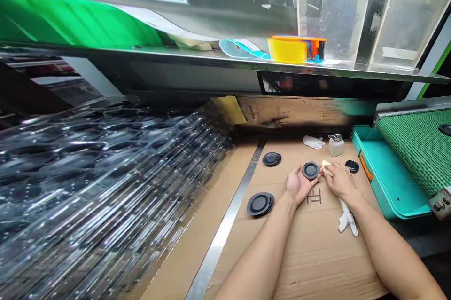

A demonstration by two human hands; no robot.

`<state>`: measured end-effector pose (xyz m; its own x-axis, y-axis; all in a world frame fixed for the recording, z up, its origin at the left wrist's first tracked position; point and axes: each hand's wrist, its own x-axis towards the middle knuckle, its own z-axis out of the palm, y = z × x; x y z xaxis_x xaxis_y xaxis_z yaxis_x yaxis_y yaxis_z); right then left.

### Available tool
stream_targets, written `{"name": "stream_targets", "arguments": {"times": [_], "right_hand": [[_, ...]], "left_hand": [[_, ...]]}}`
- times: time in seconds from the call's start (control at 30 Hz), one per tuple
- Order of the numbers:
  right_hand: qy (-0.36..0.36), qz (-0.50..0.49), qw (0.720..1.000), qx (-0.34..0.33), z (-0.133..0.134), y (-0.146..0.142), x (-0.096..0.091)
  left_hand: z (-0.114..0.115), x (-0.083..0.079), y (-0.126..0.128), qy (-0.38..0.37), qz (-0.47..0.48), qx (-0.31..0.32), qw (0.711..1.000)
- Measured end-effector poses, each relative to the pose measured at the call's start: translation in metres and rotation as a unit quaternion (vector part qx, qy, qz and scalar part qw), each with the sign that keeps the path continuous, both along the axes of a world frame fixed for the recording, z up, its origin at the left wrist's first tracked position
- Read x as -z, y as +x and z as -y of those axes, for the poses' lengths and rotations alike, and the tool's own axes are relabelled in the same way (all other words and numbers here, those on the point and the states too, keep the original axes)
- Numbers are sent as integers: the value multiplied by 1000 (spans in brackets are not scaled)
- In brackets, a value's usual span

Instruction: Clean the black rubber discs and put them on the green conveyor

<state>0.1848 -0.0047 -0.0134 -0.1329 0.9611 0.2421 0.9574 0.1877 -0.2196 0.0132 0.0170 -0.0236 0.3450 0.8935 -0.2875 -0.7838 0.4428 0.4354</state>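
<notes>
My left hand [298, 187] holds a round black plastic lid [310, 170] tilted up on its fingers, over the cardboard. Close to that lid's right edge, my right hand [338, 178] pinches a small cream-coloured cloth or pad [326, 165]. Whether the pad touches the lid I cannot tell. On the left of the cardboard lie two small stacks of similar lids, a far stack [271, 159] and a near stack [260, 204]. Another black round part [352, 166] sits just beyond my right hand.
Tall stacks of clear plastic trays [141, 196] fill the left side. A teal bin [391, 182] and a green conveyor belt [419, 140] stand at right. A white bottle [336, 146], a crumpled white cloth [313, 142] and a white glove [348, 219] lie on the cardboard [299, 257]. A metal shelf [197, 55] crosses overhead.
</notes>
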Motion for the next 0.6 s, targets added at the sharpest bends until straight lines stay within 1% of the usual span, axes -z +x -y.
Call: {"name": "stream_targets", "arguments": {"times": [0.1,0.2,0.23,0.3,0.33,0.37,0.43,0.5,0.53,0.6], "right_hand": [[-6,-10,1000,5,-2,0,5],[-9,-14,1000,6,-4,2,6],[-8,-17,1000,5,-4,2,5],[-7,-18,1000,5,-3,3,4],[-8,-16,1000,5,-2,3,3],[-11,-15,1000,4,-2,3,2],[-17,-11,1000,0,-1,3,1],[-21,-13,1000,-4,-1,3,0],[-22,-15,1000,-4,-2,3,0],[-24,-19,1000,-4,-3,4,1]], "left_hand": [[1,-1,-3,2,8,20,1000],[3,-1,0,26,-11,31,999],[4,0,2,42,-28,25,998],[7,3,7,89,-91,-14,992],[8,4,9,119,-138,-45,982],[10,6,12,153,-192,-79,966],[14,7,15,224,-297,-131,919],[19,6,17,283,-364,-149,874],[21,4,17,301,-378,-151,862],[25,-1,18,311,-379,-145,859]]}}
